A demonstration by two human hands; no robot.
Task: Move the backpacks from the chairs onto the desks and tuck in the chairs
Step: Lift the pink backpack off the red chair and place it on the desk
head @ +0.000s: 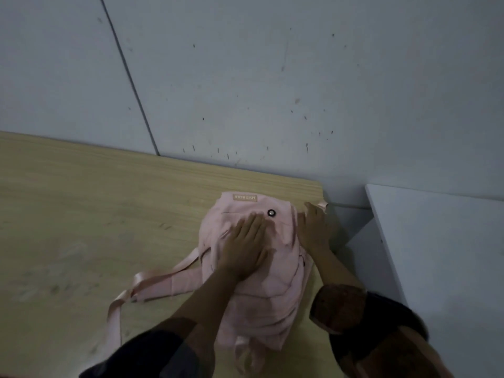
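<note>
A pink backpack (261, 285) lies flat on the light wooden desk (95, 214), near the desk's right end, with its label end pointing at the wall. My left hand (245, 246) presses flat on top of the bag with straight fingers. My right hand (313, 227) lies along the bag's right side at the desk's edge, fingers extended against the fabric. One shoulder strap (141, 285) trails off to the left across the desk. No chair is in view.
A grey-white wall (272, 77) runs directly behind the desk. A white desk or cabinet top (436, 255) stands to the right, separated from the wooden desk by a narrow gap. The desk stretches far to the left of the bag.
</note>
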